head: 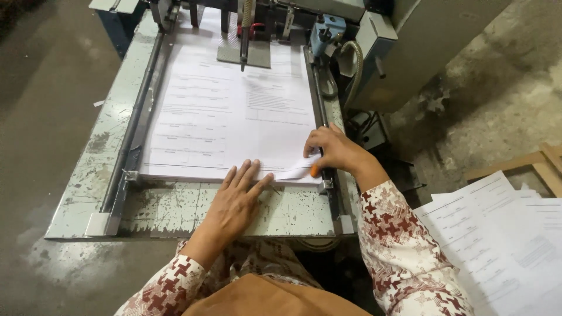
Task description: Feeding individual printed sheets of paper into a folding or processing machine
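Observation:
A stack of white printed sheets [228,111] lies on the worn pale-green feed table [175,210] of a machine, between two metal side rails. My left hand [234,199] lies flat with fingers spread on the near edge of the stack. My right hand [333,153] pinches the near right corner of the sheets, lifting and curling it. An orange bit shows under that hand's thumb; what it is cannot be told.
The machine's grey body [410,47] and feed head [246,35] stand at the far end. More printed sheets [497,240] lie at lower right. A wooden frame [538,164] rests on the concrete floor [47,117].

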